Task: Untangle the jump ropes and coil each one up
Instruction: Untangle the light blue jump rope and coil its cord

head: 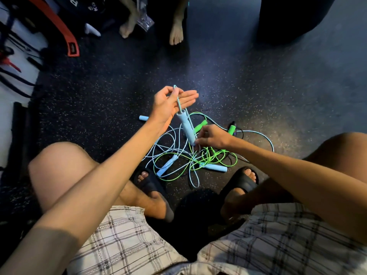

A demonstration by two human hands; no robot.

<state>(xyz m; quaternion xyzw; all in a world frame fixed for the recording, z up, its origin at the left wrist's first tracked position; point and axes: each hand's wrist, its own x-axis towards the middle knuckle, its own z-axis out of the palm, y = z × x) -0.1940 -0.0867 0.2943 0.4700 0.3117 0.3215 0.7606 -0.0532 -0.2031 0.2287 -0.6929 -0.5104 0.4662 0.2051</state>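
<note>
While left hand (pixel 168 104) pinches thin blue cord (pixel 178 100)

White letter fragments on dark bags (pixel 87 6) top left, none legible

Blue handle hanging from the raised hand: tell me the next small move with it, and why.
Probably lift the blue handle higher and draw its cord free. The left hand pinches a loop of light blue cord from which it dangles; the right hand steadies its lower end. Below, blue and green cords still cross in a tangle on the floor, so coiling looks premature.
</note>
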